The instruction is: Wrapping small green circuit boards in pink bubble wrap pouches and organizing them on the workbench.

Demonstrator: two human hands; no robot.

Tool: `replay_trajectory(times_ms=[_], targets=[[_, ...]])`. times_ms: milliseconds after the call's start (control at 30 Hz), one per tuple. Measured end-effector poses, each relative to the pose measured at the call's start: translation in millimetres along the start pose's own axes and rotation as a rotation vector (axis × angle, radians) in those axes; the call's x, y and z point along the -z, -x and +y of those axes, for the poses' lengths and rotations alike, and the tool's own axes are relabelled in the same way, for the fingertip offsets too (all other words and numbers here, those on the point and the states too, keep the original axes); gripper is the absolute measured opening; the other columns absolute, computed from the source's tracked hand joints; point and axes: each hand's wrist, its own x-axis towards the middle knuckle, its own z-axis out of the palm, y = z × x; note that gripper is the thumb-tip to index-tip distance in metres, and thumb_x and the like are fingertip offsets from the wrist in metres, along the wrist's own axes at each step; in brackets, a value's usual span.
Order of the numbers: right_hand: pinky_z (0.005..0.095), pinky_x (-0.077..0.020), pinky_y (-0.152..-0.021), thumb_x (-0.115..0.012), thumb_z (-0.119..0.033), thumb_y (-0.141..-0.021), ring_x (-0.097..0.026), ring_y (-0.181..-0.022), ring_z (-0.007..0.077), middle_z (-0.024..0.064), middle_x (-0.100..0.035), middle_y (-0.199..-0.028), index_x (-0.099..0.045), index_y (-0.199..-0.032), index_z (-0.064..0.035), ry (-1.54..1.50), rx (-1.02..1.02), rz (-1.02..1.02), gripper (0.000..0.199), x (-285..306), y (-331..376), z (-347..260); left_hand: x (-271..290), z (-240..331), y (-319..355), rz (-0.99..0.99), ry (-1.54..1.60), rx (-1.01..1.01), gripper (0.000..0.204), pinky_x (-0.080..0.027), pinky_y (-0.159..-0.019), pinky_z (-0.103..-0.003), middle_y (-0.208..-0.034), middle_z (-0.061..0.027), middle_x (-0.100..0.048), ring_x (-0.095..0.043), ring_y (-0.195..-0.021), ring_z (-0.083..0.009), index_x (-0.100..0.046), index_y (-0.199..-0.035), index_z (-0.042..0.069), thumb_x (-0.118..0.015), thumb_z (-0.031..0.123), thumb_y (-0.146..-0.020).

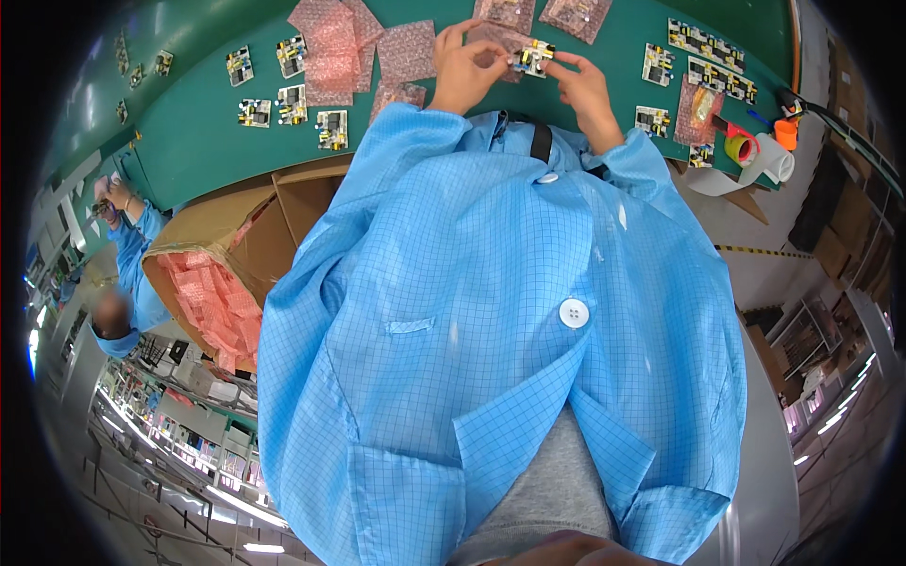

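A small circuit board (535,58) with yellow and black parts is held up between my two hands, over the green bench. My left hand (464,71) pinches at its left edge, thumb and forefinger curled together. At the board's right edge, my right hand (583,91) grips with thumb and fingers. Pink bubble-wrap bags (505,38) lie just behind the board. Left of my left hand are another bubble bag (407,52) and a pile of pink bubble bags (332,49). The board hides part of the bag behind it.
Several circuit boards (292,104) lie at left, with a board row (706,43) at right. Near the right edge are a tape roll (741,148), an orange container (785,132) and a white roll (776,162). A carton (250,231) of pink bags stands left; beyond it, a co-worker (142,245).
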Motion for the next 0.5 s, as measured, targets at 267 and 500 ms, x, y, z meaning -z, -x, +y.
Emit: replay_trajectory(times_ms=[267, 500], targets=[[0.0262, -0.0536, -0.072, -0.084, -0.020, -0.078, -0.070, -0.088, 0.0163, 0.0156, -0.075, -0.101, -0.062, -0.118, 0.0022, 0.029, 0.202, -0.183, 0.050, -7, 3, 7, 1, 16, 2, 0.114, 0.122, -0.318, 0.019, -0.034, -0.108, -0.050, -0.127, -0.0185, -0.058, -0.049, -0.121, -0.0393, -0.076, -0.092, 0.012, -0.073, 0.026, -0.078], [0.0265, -0.0529, -0.076, -0.083, -0.018, -0.080, -0.068, -0.092, 0.0155, 0.0154, -0.074, -0.102, -0.058, -0.122, 0.0024, -0.021, 0.169, -0.001, 0.052, -8, 7, -2, 1, 21, 2, 0.105, 0.127, -0.247, 0.017, -0.023, -0.116, -0.053, -0.139, -0.0215, -0.052, -0.042, -0.134, -0.0388, -0.077, -0.090, 0.013, -0.076, 0.025, -0.078]])
